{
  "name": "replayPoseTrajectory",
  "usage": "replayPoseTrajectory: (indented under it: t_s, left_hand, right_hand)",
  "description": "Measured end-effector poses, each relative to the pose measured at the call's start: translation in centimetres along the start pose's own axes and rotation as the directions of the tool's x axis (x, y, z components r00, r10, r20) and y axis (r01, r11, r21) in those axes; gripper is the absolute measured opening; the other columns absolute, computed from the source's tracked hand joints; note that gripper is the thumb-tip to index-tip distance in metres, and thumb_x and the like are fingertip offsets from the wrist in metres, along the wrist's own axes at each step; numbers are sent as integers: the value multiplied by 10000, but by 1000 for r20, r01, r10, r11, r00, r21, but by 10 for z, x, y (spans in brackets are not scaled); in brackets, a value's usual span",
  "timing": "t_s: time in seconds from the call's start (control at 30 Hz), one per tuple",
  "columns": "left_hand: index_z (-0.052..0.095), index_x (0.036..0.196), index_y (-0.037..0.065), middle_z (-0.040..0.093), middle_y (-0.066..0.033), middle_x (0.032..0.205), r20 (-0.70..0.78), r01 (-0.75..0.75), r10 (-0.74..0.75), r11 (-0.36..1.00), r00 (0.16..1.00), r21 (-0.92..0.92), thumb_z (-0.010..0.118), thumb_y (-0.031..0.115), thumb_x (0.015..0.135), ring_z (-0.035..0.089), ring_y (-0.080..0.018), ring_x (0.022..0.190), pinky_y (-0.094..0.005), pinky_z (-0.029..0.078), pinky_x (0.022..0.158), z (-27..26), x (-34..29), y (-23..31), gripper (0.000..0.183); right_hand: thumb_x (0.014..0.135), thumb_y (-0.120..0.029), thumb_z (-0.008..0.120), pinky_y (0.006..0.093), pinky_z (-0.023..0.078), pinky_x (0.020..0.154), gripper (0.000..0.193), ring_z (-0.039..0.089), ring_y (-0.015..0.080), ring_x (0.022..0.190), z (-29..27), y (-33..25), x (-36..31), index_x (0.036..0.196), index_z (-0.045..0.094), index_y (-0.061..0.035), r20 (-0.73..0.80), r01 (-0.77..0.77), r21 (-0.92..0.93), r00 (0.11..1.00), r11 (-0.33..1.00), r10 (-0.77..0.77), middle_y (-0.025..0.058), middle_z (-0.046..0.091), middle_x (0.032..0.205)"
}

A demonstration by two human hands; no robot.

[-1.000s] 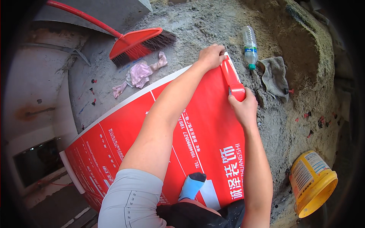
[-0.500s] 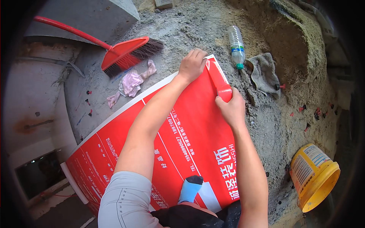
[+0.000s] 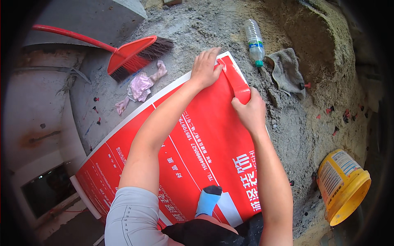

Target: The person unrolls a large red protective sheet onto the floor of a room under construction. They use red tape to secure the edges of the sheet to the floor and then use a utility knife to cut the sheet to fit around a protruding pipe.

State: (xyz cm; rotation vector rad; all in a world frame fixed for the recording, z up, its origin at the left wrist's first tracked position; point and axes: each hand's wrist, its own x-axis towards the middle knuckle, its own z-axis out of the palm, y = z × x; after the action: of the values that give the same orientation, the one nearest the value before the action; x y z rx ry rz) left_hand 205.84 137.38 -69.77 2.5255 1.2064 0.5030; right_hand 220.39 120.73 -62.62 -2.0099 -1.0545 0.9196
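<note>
A large red printed sheet (image 3: 205, 119) with a white border lies under my arms. My left hand (image 3: 205, 69) grips its far edge near the top corner, the thumb resting on the red face. Along the right edge, my right hand (image 3: 251, 110) pinches the sheet with its thumb on top. Between the hands a glossy red strip (image 3: 241, 93) runs down from the corner; whether it is a fold or clear tape over the sheet I cannot tell. A foot in a blue sock with a dark toe (image 3: 208, 201) presses on the sheet near me.
A red broom (image 3: 131, 55) and a crumpled pink cloth (image 3: 140, 87) lie at the far left. Right of the sheet are a clear plastic bottle (image 3: 254, 43), a grey rag (image 3: 286, 71), a yellow bucket (image 3: 342, 184) on its side, and scattered small red-and-black pieces (image 3: 347, 115) on rough cement.
My left hand has shifted slightly left along the sheet's edge, its thumb now apart from the fingers. The right hand keeps its place on the right edge. The view has tilted a little.
</note>
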Motion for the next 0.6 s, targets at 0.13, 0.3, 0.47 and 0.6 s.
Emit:
replayPoseTrajectory:
  t_s: [0.13, 0.3, 0.47, 0.6]
  left_hand:
    - [549, 1261, 31, 677, -145, 1077, 210, 344, -310, 928, 927, -146, 706, 347, 877, 637, -299, 1018, -414, 488, 887, -14, 17, 3, 521]
    - [652, 1063, 13, 700, -141, 899, 372, 466, -418, 884, 829, -46, 770, 448, 809, 672, -233, 837, -360, 522, 764, -10, 29, -8, 518]
    - [669, 931, 9, 691, -120, 886, 486, 550, -450, 831, 749, -79, 782, 372, 805, 641, -186, 789, -342, 510, 692, -11, 38, 3, 401]
    - [679, 927, -1, 694, -115, 884, 460, 542, -404, 811, 791, -222, 784, 305, 812, 644, -177, 792, -333, 512, 679, -3, 34, -4, 344]
  right_hand:
    - [746, -235, 713, 462, 533, 817, 426, 682, 405, 895, 0, 2, 1, 1055, 597, 35, 10, -20, -5, 1000, 1000, 20, 245, 700, 939]
    - [748, -231, 714, 459, 535, 815, 429, 686, 398, 892, -2, -3, 1, 1064, 596, 33, 23, -34, 12, 999, 999, 34, 241, 702, 936]
    - [749, -228, 714, 458, 535, 820, 438, 684, 403, 900, -3, -1, -2, 1076, 590, 36, 7, -15, -2, 1000, 1000, 15, 247, 701, 942]
    - [750, -225, 713, 463, 535, 822, 444, 681, 414, 901, 0, -3, -3, 1082, 583, 41, -9, -8, -23, 1000, 1000, 7, 255, 698, 938]
